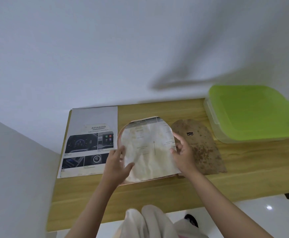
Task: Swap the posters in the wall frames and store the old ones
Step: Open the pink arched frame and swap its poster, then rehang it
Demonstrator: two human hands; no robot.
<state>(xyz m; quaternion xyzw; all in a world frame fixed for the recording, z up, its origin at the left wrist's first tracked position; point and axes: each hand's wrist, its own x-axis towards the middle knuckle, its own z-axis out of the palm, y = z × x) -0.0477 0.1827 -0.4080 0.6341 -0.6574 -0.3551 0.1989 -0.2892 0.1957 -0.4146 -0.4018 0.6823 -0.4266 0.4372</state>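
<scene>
A pale, creased poster sheet (149,152) with an arched top lies on a thin frame (131,181) of the same shape on the wooden table (174,194). My left hand (118,162) pinches the sheet's left edge, thumb on top. My right hand (183,152) holds its right edge with curled fingers. A brown, spotted arched backing board (204,152) lies flat just right of the sheet. A rectangular car-dashboard poster (90,143) headed "ADVANCED" lies flat to the left.
A clear plastic box with a green lid (253,112) stands at the table's back right. White walls close in at the back and left. My pale trouser legs (149,222) are at the table's near edge, above a glossy white floor (260,213).
</scene>
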